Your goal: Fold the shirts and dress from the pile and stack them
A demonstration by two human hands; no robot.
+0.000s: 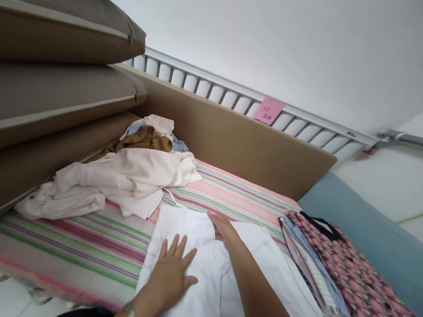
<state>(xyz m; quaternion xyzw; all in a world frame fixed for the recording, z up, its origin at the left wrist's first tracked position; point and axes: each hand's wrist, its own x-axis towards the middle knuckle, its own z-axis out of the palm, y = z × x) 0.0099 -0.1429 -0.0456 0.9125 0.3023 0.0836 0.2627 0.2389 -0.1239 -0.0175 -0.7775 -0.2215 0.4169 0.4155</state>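
Note:
A white garment [203, 286] lies spread flat on the striped sheet [94, 246] right in front of me. My left hand [172, 274] rests flat on its left half, fingers stretched out and apart; a metal bangle sits on that wrist. My right hand [222, 228] reaches further up the cloth, fingers curled onto a fold or seam near the garment's middle. A raised crease runs down the cloth between the two hands.
A heap of white, tan and pale blue clothes [125, 175] lies at the back left. Folded patterned garments [333, 266] are stacked at the right. Grey-brown pillows [44, 83] are piled at the left. A brown board [239, 141] and a white rail with a pink note [268, 110] run behind.

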